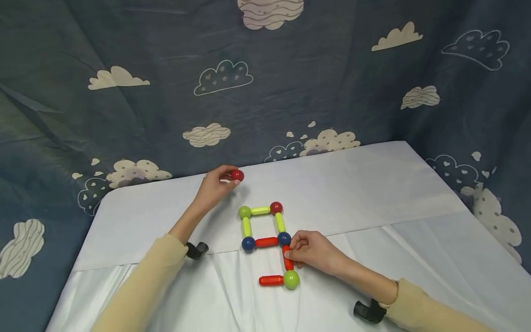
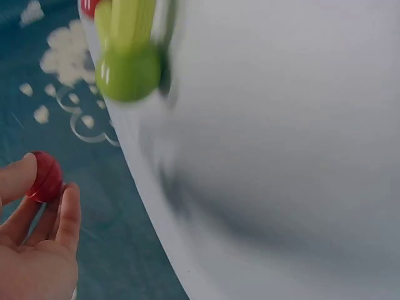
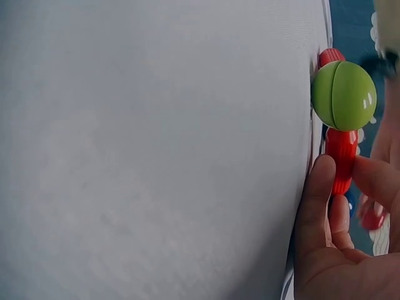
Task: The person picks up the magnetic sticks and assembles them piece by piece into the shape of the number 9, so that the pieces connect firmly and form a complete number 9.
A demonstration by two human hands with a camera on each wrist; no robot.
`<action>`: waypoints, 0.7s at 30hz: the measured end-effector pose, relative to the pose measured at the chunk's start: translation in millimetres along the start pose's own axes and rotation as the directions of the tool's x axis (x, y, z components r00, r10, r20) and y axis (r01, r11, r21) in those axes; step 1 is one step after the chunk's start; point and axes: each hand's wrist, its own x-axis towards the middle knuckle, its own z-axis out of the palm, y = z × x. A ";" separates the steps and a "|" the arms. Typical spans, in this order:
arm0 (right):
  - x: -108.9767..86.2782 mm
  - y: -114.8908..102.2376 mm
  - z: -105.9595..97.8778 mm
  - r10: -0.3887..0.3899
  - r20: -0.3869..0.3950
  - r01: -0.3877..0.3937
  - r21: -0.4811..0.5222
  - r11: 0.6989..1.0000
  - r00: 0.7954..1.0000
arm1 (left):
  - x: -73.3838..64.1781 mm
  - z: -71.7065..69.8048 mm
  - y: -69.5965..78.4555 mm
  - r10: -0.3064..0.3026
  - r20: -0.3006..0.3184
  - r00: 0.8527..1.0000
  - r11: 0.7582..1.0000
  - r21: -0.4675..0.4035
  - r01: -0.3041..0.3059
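My left hand (image 1: 212,190) pinches a red ball (image 2: 47,177) between thumb and fingers, above the far side of the table. With thumb and fingertips my right hand (image 1: 317,251) grips a red rod (image 3: 341,160). That rod links a blue ball (image 1: 284,238) to a green ball (image 1: 292,279) nearer me. From the green ball another red rod (image 1: 271,280) points left, its far end free. Beyond is a square of rods: a second green ball (image 1: 244,212), a dark red ball (image 1: 275,208) and a second blue ball (image 1: 248,244) form its other corners.
All the pieces lie on a table with a white cloth (image 1: 352,184). A dark blue curtain (image 1: 166,110) with cloud prints hangs behind and beside it. Black straps with small devices, such as the right one (image 1: 369,312), sit at both wrists.
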 end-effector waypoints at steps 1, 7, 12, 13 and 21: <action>0.0 -0.3 -0.3 0.001 0.000 -0.001 0.000 1.000 1.000 | -12.7 0.7 0.2 0.004 0.007 1.000 1.000 -0.007 -0.004; 0.8 0.0 -1.1 -0.012 0.009 0.012 0.011 1.000 1.000 | -92.2 7.6 2.9 -0.078 0.101 0.992 0.988 -0.129 0.090; 1.0 -0.1 -1.2 -0.004 0.005 0.004 0.003 1.000 1.000 | -143.7 12.5 3.6 -0.097 0.218 0.971 0.980 -0.150 0.132; 1.0 -0.1 -1.0 -0.002 0.007 0.002 0.003 1.000 1.000 | -153.0 13.7 2.6 -0.097 0.236 0.967 0.981 -0.144 0.134; 2.9 0.0 0.4 -0.005 0.014 0.005 -0.002 1.000 1.000 | -192.0 27.9 -3.9 -0.090 0.306 0.948 0.993 -0.049 0.110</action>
